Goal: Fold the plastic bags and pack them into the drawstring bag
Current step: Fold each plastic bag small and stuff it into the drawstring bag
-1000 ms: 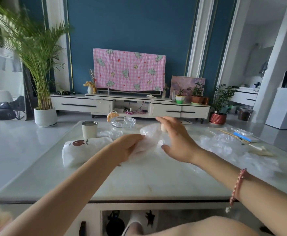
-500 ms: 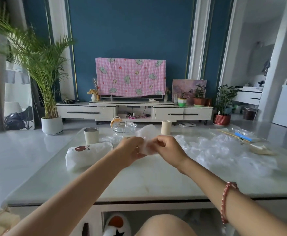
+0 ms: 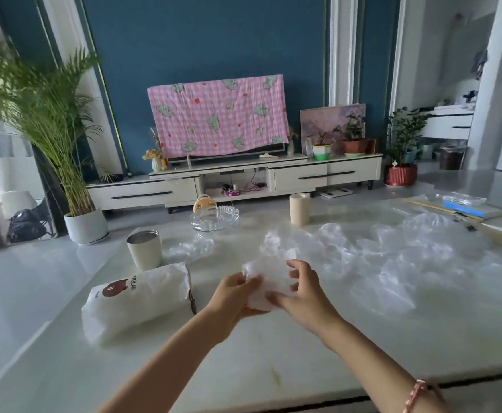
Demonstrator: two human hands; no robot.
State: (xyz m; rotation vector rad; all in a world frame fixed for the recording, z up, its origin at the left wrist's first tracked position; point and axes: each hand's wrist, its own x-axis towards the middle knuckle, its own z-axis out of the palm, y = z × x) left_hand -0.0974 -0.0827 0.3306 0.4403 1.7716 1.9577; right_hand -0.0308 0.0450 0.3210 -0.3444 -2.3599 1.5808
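Note:
Both hands hold a bunched clear plastic bag (image 3: 269,280) just above the white table (image 3: 244,353). My left hand (image 3: 236,296) grips its left side with curled fingers, and my right hand (image 3: 299,289) grips its right side, thumb underneath. The white drawstring bag (image 3: 136,299), printed with a brown bear, lies stuffed on its side to the left of my hands, its cord end facing them. A spread of loose clear plastic bags (image 3: 392,257) covers the table to the right. Another crumpled clear bag (image 3: 191,247) lies behind the drawstring bag.
A cream tumbler (image 3: 144,248) stands behind the drawstring bag. A glass dish (image 3: 214,217) and a beige cylinder (image 3: 299,208) sit further back. A blue box and chopsticks (image 3: 464,208) lie at the far right. The table's front edge runs near my forearms.
My hands came together on the plastic bag and drew it closer to me, bunching it into a smaller bundle. The camera tilted and moved nearer the table.

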